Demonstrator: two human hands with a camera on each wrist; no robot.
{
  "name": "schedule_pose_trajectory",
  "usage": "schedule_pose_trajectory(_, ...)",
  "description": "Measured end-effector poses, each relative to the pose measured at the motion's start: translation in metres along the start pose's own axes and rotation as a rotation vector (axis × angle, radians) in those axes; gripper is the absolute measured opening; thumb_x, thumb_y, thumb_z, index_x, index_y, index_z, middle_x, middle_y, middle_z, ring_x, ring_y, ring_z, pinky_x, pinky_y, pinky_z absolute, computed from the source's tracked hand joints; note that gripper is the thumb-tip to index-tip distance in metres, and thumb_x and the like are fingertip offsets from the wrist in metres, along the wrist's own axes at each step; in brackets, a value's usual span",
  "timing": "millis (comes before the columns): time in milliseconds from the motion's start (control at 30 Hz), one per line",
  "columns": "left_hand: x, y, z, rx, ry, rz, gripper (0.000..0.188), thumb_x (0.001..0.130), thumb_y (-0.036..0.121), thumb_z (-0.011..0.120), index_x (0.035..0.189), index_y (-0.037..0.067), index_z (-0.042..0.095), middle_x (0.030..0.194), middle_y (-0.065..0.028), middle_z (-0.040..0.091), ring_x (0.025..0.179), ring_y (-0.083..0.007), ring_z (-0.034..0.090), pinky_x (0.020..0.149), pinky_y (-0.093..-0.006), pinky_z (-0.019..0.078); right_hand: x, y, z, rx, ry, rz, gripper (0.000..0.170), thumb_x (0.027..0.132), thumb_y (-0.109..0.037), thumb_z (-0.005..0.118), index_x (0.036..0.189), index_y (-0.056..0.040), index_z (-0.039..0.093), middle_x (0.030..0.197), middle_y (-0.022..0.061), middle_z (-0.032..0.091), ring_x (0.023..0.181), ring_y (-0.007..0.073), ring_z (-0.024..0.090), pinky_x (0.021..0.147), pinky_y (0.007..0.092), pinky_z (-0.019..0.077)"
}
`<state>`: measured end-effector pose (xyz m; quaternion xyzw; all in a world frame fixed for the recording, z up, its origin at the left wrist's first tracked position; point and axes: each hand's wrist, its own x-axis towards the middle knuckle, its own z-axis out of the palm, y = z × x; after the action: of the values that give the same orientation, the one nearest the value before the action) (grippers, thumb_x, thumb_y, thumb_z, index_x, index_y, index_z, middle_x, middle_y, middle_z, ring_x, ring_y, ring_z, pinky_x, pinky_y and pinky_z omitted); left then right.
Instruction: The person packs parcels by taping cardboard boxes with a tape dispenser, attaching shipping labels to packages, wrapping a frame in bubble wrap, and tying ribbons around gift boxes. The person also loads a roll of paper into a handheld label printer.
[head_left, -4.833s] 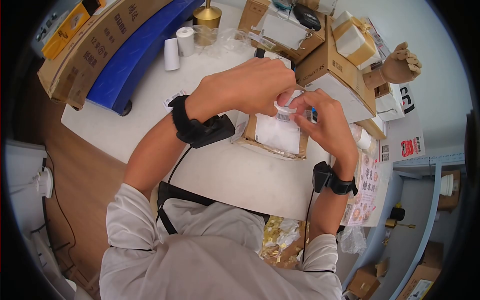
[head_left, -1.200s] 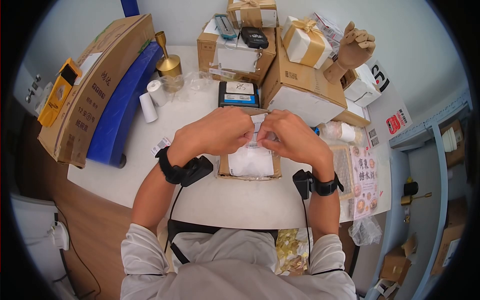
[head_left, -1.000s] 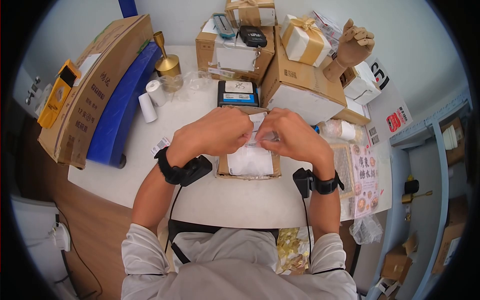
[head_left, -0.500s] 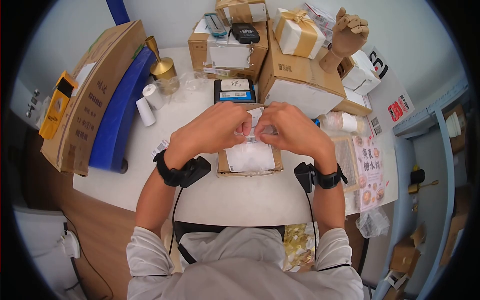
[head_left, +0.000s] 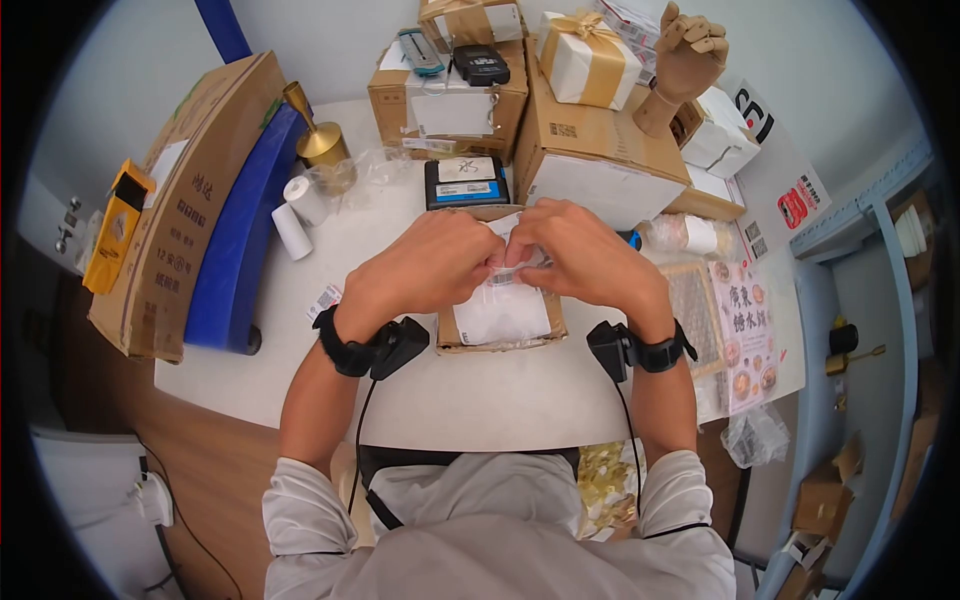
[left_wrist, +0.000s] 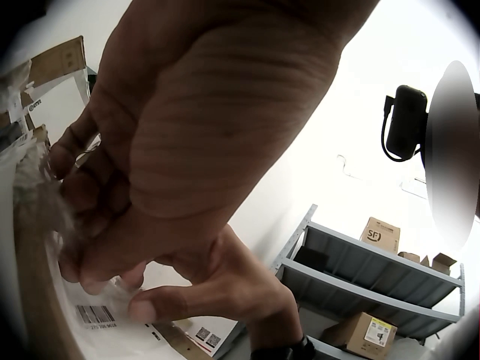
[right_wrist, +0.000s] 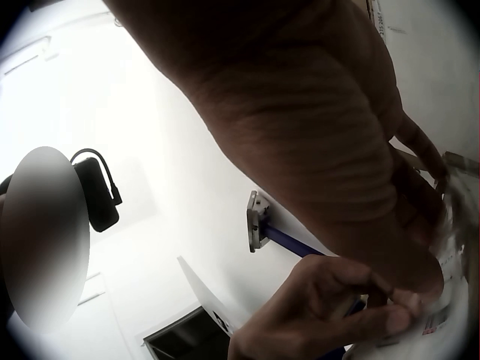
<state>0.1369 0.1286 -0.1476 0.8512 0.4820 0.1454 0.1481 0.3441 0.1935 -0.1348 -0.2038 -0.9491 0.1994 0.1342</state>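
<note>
A small cardboard box [head_left: 446, 333] lies on the white table in the head view, with a white barcode label [head_left: 500, 318] on top under clear plastic film [left_wrist: 45, 191]. My left hand [head_left: 428, 258] bends over the box from the left and pinches the film near the barcode. From the other side my right hand [head_left: 592, 262] pinches it too, thumb and forefinger close to the left fingertips. In the left wrist view the barcode shows just beneath both hands. Crumpled film also shows beside the fingers in the right wrist view.
A black and blue device [head_left: 466, 184] stands right behind the box. Large cartons [head_left: 605, 150], a wooden hand model [head_left: 685, 70] and a gift box [head_left: 590, 60] fill the back right. Paper rolls [head_left: 292, 232] and a brass object [head_left: 322, 145] stand left.
The head view has swung and levelled since the oldest frame. Both hands stay over the label; the fingertips shift slightly on the film, and the right fingers draw closer to the left.
</note>
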Motion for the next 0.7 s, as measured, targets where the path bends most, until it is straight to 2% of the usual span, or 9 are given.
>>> schedule_pose_trajectory(100,0.001,0.002,-0.003,-0.003,-0.019,0.014,0.006,0.083,0.007,0.066,0.085,0.001,0.067,0.078,-0.0156,0.066,0.078,-0.0367,0.062,0.072,-0.0435,0.0488,0.000,0.001,0.002,-0.004,-0.023,-0.019,0.013,0.072,-0.003,0.078,0.082,-0.0036,0.071,0.089,0.0132,0.070,0.091,0.0331,0.063,0.082,0.0426,0.0504)
schedule_pose_trajectory(167,0.000,0.002,-0.004,0.001,-0.027,-0.005,0.007,0.083,0.007,0.067,0.086,0.001,0.067,0.078,-0.0158,0.067,0.077,-0.0364,0.063,0.070,-0.0432,0.0487,-0.001,0.001,0.003,-0.066,-0.025,-0.052,0.010,0.075,-0.007,0.074,0.083,-0.0057,0.068,0.081,0.0104,0.062,0.088,0.0327,0.060,0.084,0.0415,0.0470)
schedule_pose_trajectory(267,0.000,-0.001,-0.004,-0.063,-0.026,-0.016,0.008,0.083,0.007,0.067,0.087,0.001,0.067,0.079,-0.0160,0.067,0.077,-0.0364,0.063,0.070,-0.0427,0.0490,-0.002,0.000,0.003,-0.114,-0.012,-0.048,0.010,0.076,-0.007,0.074,0.083,-0.0066,0.067,0.080,0.0097,0.061,0.087,0.0321,0.060,0.085,0.0414,0.0463)
schedule_pose_trajectory(467,-0.001,0.007,-0.007,-0.023,-0.044,-0.024,0.008,0.083,0.006,0.067,0.088,0.001,0.068,0.079,-0.0165,0.068,0.076,-0.0362,0.063,0.069,-0.0421,0.0489,-0.003,-0.002,0.001,-0.099,-0.053,0.009,0.013,0.079,-0.013,0.076,0.088,-0.0048,0.069,0.082,0.0109,0.065,0.086,0.0325,0.062,0.081,0.0414,0.0484)
schedule_pose_trajectory(500,-0.002,0.004,-0.005,-0.015,-0.054,-0.022,0.008,0.083,0.006,0.067,0.088,0.001,0.068,0.079,-0.0165,0.068,0.076,-0.0362,0.063,0.069,-0.0421,0.0489,-0.003,-0.002,-0.002,-0.092,-0.043,0.011,0.013,0.079,-0.013,0.076,0.088,-0.0048,0.069,0.082,0.0109,0.065,0.086,0.0325,0.062,0.081,0.0414,0.0484)
schedule_pose_trajectory(567,-0.003,-0.004,-0.002,-0.079,-0.001,0.023,0.014,0.083,0.009,0.071,0.094,0.001,0.069,0.079,-0.0142,0.068,0.070,-0.0318,0.063,0.065,-0.0391,0.0483,-0.003,-0.001,-0.007,0.111,-0.111,0.127,0.020,0.080,-0.015,0.076,0.094,-0.0021,0.070,0.087,0.0135,0.069,0.085,0.0336,0.065,0.078,0.0408,0.0505)
schedule_pose_trajectory(600,-0.004,-0.001,-0.007,-0.064,-0.012,0.025,0.014,0.083,0.009,0.071,0.094,0.001,0.069,0.079,-0.0142,0.068,0.070,-0.0318,0.063,0.065,-0.0391,0.0483,-0.005,0.000,-0.008,0.118,-0.094,0.124,0.020,0.080,-0.015,0.076,0.094,-0.0021,0.070,0.087,0.0135,0.069,0.085,0.0336,0.065,0.078,0.0408,0.0505)
schedule_pose_trajectory(667,-0.005,0.008,-0.016,-0.206,-0.043,-0.083,0.026,0.079,0.013,0.078,0.101,0.001,0.070,0.078,-0.0111,0.068,0.064,-0.0256,0.060,0.062,-0.0347,0.0472,-0.009,0.005,-0.011,0.130,0.107,-0.049,0.024,0.082,-0.016,0.075,0.100,-0.0004,0.071,0.092,0.0157,0.071,0.086,0.0342,0.066,0.076,0.0403,0.0514)
schedule_pose_trajectory(700,-0.005,0.011,-0.019,-0.187,-0.056,-0.076,0.026,0.079,0.013,0.078,0.101,0.001,0.070,0.078,-0.0111,0.068,0.064,-0.0256,0.060,0.062,-0.0347,0.0472,-0.010,0.007,-0.013,0.134,0.130,-0.048,0.024,0.082,-0.016,0.075,0.100,-0.0004,0.071,0.092,0.0157,0.071,0.086,0.0342,0.066,0.076,0.0403,0.0514)
